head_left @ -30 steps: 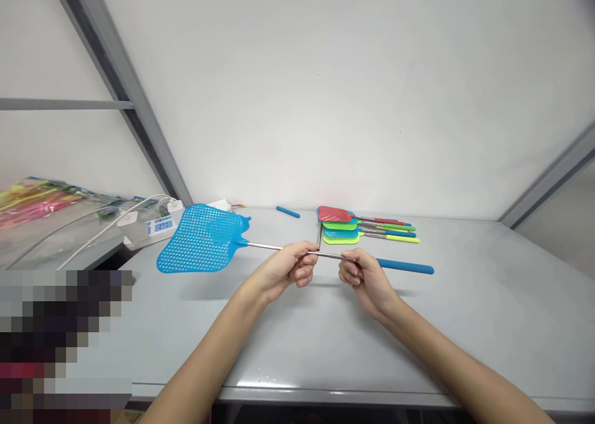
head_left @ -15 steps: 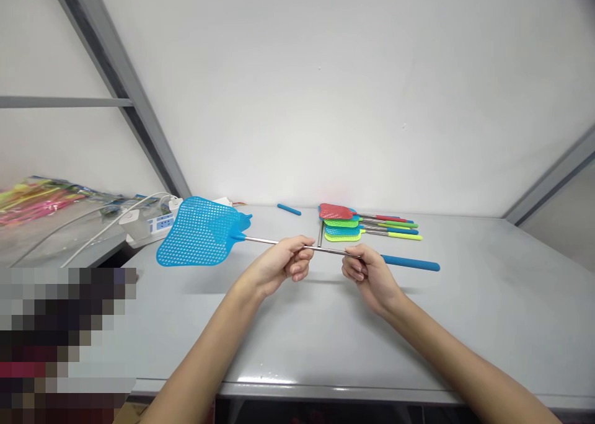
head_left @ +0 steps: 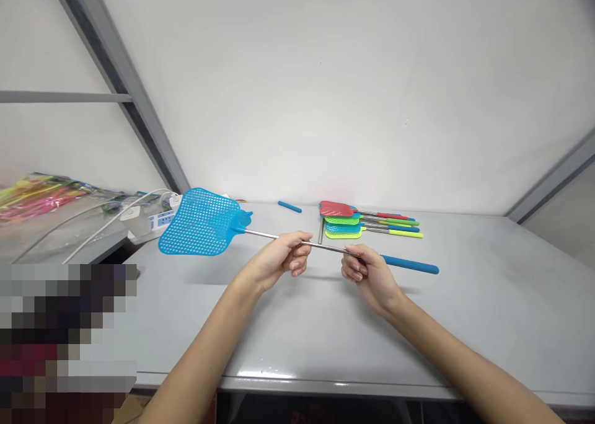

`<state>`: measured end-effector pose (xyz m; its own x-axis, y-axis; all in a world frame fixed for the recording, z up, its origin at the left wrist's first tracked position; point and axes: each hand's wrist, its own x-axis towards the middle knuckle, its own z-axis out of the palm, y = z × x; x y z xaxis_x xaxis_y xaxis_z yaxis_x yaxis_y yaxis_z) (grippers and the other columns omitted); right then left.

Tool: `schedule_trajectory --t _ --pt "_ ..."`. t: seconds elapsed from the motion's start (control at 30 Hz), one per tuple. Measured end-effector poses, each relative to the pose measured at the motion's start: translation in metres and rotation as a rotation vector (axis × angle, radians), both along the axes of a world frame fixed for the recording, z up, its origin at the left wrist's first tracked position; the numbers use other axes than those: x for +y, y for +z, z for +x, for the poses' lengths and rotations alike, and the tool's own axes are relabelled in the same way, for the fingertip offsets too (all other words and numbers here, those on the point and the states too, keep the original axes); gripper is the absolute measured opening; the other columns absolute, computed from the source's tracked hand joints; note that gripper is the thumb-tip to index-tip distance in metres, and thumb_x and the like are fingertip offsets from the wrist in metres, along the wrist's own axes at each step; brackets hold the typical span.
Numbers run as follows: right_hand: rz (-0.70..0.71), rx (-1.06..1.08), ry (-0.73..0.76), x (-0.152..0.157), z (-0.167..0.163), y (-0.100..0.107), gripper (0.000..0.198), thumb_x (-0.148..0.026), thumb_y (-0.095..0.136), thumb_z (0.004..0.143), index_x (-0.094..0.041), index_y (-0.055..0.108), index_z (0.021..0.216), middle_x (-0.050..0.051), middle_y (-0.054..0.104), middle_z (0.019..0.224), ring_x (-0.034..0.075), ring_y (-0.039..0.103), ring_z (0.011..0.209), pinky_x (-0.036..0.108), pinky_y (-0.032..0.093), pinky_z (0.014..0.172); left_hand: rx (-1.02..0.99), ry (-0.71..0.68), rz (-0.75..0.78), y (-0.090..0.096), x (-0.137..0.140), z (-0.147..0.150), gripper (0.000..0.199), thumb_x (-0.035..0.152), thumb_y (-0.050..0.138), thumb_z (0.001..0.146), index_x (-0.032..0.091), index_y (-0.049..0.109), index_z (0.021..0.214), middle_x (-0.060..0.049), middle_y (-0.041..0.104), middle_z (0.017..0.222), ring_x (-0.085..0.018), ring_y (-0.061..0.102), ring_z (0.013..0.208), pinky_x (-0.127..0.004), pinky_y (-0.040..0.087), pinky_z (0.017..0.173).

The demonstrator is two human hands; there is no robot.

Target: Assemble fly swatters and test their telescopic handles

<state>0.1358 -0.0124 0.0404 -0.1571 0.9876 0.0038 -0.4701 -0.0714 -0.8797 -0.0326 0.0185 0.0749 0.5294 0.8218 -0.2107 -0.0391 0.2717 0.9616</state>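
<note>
Open table (head_left: 288, 331) between the forearms and right of right hand (head_left: 367, 275). Held swatter (head_left: 204, 225) bars the middle, mesh jutting left; gap between it and the tabletop. Behind: swatter pile (head_left: 338, 209), loose blue tube (head_left: 289, 206), then wall (head_left: 325, 101). Power strip (head_left: 160, 222), cables (head_left: 105, 224) obstruct left. Lower left pixelated, can't tell.

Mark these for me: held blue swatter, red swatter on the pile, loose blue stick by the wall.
Held blue swatter (head_left: 202, 224): head view, middle of its mesh paddle.
Red swatter (head_left: 337, 209): head view, middle of its paddle.
Loose blue stick (head_left: 289, 206): head view, midway along its length.
</note>
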Motion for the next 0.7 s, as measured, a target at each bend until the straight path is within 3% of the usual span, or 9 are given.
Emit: schedule_trajectory --t 0.27,0.43,0.7 --pt "-0.009 0.046 0.049 0.0 0.002 -0.002 0.035 -0.028 0.046 0.072 -0.016 0.036 0.041 -0.006 0.017 0.04 0.006 0.022 0.038 0.025 0.019 0.045 0.023 -0.026 0.094 0.002 -0.005 0.004 0.034 0.038 0.04 0.075 0.017 0.034 0.05 0.005 0.033 0.039 -0.006 0.032 0.038 -0.021 0.028 0.043" --pt "-0.039 0.082 0.172 -0.001 0.003 0.0 0.036 -0.031 0.041 0.075 -0.016 0.04 0.043 -0.005 0.021 0.042 0.007 0.024 0.039 0.025 0.021 0.045 0.035 -0.034 0.151 -0.002 -0.008 0.008 0.035 0.042 0.036 0.076 0.016 0.038 0.052 0.002 0.041 0.042 -0.007 0.036 0.042 -0.021 0.029 0.045" --pt "0.001 0.058 0.256 -0.006 0.0 0.001 0.038 -0.036 0.037 0.078 -0.015 0.045 0.047 -0.003 0.033 0.045 0.007 0.029 0.04 0.025 0.022 0.047 0.031 -0.104 0.128 0.002 -0.019 0.021 0.036 0.043 0.039 0.074 0.015 0.041 0.051 0.002 0.043 0.044 -0.007 0.038 0.042 -0.021 0.03 0.046"
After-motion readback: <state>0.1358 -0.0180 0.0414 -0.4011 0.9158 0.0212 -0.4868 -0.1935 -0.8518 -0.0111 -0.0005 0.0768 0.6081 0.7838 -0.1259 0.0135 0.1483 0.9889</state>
